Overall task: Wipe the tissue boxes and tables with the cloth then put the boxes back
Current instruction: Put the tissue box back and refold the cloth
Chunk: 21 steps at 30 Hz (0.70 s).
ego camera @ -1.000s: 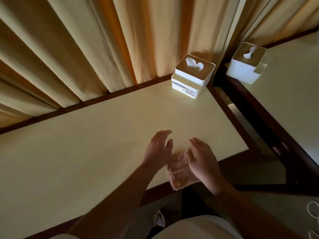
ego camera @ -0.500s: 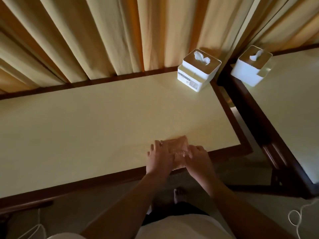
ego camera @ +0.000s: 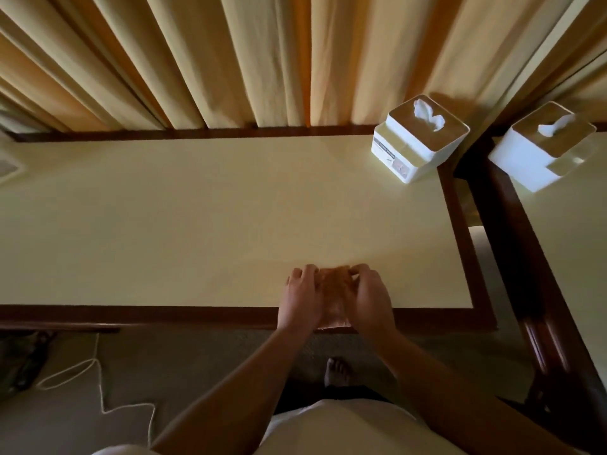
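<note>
A small brownish cloth (ego camera: 335,284) lies at the near edge of the cream-topped table (ego camera: 197,218), hanging slightly over its dark wooden rim. My left hand (ego camera: 303,295) and my right hand (ego camera: 369,295) both hold the cloth, fingers curled over its far edge. A white tissue box (ego camera: 418,139) with a brown lid stands at the table's far right corner. A second white tissue box (ego camera: 542,147) stands on the neighbouring table (ego camera: 581,244) to the right.
Yellow curtains (ego camera: 262,60) hang behind both tables. A narrow gap (ego camera: 476,231) separates the two tables. A white cord (ego camera: 98,389) lies on the carpet at the lower left. A bare foot (ego camera: 336,372) shows below the table edge.
The view has pulled back and tilted, showing more floor. Both hands have closed in over the cloth, their fingers now curled on its far edge at the table's near rim.
</note>
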Tool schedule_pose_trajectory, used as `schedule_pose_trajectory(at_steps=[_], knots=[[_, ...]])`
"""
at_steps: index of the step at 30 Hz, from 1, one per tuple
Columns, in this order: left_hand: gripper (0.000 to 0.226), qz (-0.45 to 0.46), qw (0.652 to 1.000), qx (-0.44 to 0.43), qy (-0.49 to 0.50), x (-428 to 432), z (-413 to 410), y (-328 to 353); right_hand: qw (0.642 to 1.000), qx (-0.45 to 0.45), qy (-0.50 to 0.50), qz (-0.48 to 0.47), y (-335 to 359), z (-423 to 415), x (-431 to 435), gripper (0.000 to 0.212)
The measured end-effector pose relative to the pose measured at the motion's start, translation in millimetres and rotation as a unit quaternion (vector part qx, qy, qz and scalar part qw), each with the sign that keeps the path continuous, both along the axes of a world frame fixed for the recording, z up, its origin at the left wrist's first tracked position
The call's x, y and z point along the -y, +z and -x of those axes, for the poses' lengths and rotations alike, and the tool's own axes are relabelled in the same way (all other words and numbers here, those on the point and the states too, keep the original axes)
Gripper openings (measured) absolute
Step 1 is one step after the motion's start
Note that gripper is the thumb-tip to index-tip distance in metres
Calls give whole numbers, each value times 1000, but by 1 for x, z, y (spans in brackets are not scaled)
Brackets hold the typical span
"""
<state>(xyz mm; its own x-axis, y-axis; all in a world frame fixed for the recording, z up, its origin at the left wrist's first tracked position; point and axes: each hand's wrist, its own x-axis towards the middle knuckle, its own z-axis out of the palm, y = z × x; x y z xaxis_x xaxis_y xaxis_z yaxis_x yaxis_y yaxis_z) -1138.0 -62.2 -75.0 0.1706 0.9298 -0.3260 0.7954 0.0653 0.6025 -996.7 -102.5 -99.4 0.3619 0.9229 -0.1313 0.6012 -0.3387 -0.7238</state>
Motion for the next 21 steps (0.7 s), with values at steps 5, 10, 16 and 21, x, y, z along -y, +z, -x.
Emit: schedule_pose_trajectory(at_steps=[5, 10, 16, 21], knots=[[32, -18, 998, 36, 45, 0, 16, 6, 996, -33, 66, -39, 7, 12, -2, 36], [33, -39, 992, 50, 107, -7, 53, 16, 989, -60, 110, -84, 12, 45, -15, 38], [37, -50, 985, 41, 159, -30, 121, 18, 980, -54, 160, -108, 8, 99, -45, 33], [41, -54, 983, 49, 168, -61, 186, 21, 978, -27, 160, -134, 3, 155, -70, 28]])
